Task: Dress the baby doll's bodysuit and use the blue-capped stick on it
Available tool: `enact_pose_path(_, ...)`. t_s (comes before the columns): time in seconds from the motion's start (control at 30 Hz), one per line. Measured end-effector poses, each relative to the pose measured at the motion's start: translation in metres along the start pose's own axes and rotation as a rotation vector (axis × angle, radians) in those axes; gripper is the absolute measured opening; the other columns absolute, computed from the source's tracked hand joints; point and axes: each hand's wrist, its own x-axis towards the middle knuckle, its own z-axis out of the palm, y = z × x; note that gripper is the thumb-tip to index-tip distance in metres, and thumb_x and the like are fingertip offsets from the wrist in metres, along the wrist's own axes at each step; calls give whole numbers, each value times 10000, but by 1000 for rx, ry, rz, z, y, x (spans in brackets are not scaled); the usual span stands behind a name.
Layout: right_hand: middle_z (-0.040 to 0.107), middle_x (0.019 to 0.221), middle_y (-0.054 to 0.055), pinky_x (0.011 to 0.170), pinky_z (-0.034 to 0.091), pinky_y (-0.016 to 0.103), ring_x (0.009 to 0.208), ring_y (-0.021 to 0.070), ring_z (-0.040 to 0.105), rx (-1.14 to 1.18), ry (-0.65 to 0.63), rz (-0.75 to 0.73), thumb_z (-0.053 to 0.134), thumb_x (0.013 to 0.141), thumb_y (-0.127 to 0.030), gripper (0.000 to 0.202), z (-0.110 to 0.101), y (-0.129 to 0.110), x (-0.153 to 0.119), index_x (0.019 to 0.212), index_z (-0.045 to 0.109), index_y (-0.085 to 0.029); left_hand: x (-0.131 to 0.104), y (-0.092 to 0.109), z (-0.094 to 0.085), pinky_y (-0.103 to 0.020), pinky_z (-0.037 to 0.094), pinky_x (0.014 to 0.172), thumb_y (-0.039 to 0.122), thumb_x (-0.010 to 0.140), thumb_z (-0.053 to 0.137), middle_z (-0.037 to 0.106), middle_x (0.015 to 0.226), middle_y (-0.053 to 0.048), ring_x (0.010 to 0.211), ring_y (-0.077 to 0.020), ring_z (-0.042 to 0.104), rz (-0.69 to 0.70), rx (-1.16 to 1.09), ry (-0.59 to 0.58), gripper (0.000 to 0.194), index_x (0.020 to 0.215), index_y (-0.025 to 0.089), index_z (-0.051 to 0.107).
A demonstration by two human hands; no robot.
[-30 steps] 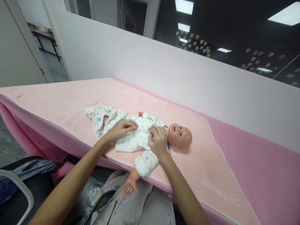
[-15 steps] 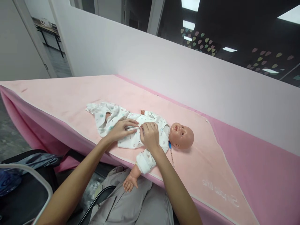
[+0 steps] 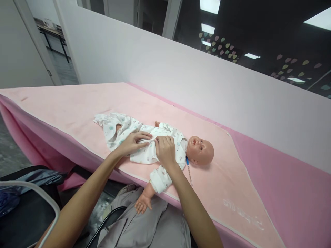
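Observation:
A baby doll (image 3: pixel 200 150) lies on its back, its head to the right, in a white printed baby romper (image 3: pixel 143 157). On the front of the garment, my left hand (image 3: pixel 134 143) has its long fingers stretched and its thumb below them, a ridge of cloth between. Close beside it, nearer the doll's chest, my right hand (image 3: pixel 165 148) is closed with bent fingers on the same cloth. Its fingertips are partly hidden. The doll's near arm (image 3: pixel 144 200) hangs over the table edge, with the cuff pushed up.
A thin stick with a blue end (image 3: pixel 188 161), perhaps a thermometer, lies near the doll's neck. A pale pink cover (image 3: pixel 72 103) spreads over the table. Behind it rises a white wall (image 3: pixel 155 65). A black chair (image 3: pixel 28 210) stands at lower left.
Both hands stay on the romper front with only slight finger shifts. The cloth fold between them looks flatter now. The doll lies as before.

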Motion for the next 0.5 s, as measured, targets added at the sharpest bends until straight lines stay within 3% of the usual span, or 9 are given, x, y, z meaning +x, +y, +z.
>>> enact_pose_path(0.2,551,757,52,800,341,326,788,155,469,-6,9,-2,356,917,-252,208,0,0,0,860,535,-161,0,-1,0,-346,419,930,385,763,603,601,1114,-82,1062,-221,524,7,-21,13,272,925,194,709)
enact_pose_path(0.4,548,754,49,796,337,321,793,155,468,-7,-4,1,369,914,-255,196,0,0,0,868,538,-167,1,-5,1,-333,444,882,387,735,645,622,1040,-97,1005,-220,553,16,-90,48,233,770,168,715)
enact_pose_path(0.5,545,756,51,795,335,320,799,157,467,-9,-14,3,371,912,-259,198,0,1,0,862,540,-169,0,-5,1,-330,435,899,384,757,625,615,1063,-92,1018,-218,549,37,-66,34,243,841,174,715)
